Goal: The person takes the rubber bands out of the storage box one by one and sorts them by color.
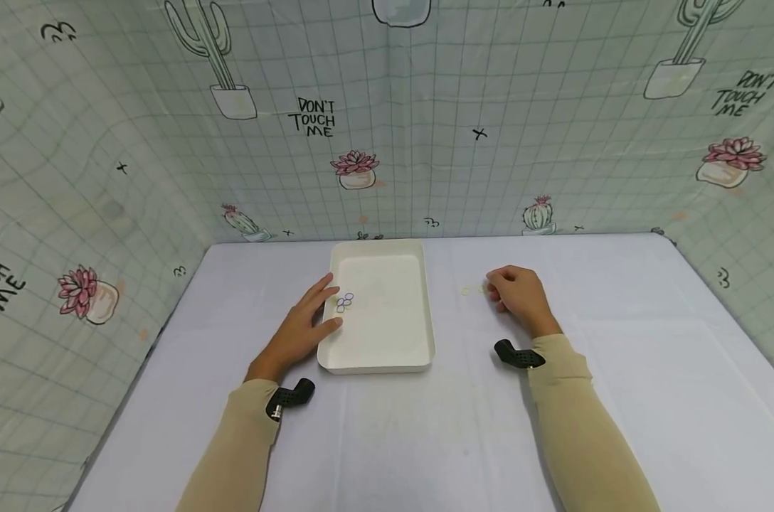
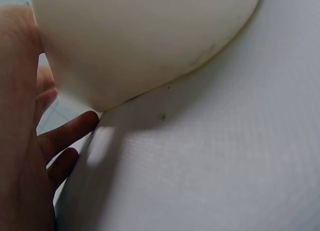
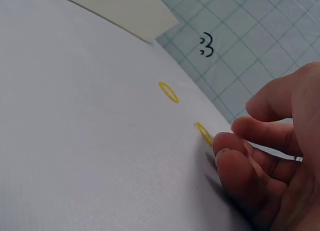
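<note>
It looks like the work with the rings is only part done. You have a little bunch of blue-purple rings (image 1: 345, 303) inside the white tray (image 1: 387, 334), over at its 9 o'clock side. A yellow one may be mixed in with them, but it is too small to tell. What seems left is two rings on the white table (image 1: 387, 441), both out past the tray's 3 o'clock side: the first yellow ring (image 3: 169, 92) sits closer to the tray, and the second yellow ring (image 3: 203, 134) is right by your fingers. Your right hand (image 1: 520, 295) is at 3 o'clock from the tray, with its fingers loosely bent. No ring shows between them, so it looks like you hold nothing there. The second ring is at your fingertips, on the hand's 9 o'clock side, but I can't tell if you touch it. Your left hand (image 1: 299, 334) rests on the tray's edge at about 9 o'clock, with fingers spread and mostly straight, and its tips reach just over the rim.
</note>
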`<state>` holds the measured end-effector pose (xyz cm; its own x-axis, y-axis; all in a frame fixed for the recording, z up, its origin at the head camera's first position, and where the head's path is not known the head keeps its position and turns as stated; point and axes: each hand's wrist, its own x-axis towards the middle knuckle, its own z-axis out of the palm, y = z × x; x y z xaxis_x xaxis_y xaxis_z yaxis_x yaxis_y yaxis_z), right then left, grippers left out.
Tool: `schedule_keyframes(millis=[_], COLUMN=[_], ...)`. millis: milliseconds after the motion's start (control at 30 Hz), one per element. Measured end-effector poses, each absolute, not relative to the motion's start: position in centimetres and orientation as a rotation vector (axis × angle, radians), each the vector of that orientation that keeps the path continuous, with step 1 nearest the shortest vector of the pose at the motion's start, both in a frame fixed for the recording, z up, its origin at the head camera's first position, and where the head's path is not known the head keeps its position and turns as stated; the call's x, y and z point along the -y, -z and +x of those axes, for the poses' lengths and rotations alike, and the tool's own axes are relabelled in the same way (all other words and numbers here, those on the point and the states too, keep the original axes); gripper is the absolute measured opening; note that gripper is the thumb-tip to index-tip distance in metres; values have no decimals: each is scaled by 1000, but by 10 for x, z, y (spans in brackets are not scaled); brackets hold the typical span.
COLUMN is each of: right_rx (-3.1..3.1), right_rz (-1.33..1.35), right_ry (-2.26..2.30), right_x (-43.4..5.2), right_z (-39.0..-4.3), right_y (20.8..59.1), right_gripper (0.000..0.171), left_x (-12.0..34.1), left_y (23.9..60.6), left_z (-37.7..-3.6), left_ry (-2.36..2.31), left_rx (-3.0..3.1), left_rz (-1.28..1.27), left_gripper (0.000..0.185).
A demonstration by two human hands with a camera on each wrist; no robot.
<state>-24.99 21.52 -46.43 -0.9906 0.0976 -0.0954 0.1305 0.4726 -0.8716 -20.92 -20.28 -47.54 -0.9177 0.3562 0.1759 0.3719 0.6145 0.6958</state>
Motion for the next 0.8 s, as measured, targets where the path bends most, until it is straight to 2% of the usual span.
schedule_keyframes(millis=[800], right_rx=[-2616], right_rz=[172], right_ry=[1685], right_x=[-214], right_z=[-247], right_y=[467], right_gripper=[36], left_x=[198], left_y=[483], left_z=[-203], left_ry=[1210], left_rx=[2785], left_rz=[-598], left_gripper=[63])
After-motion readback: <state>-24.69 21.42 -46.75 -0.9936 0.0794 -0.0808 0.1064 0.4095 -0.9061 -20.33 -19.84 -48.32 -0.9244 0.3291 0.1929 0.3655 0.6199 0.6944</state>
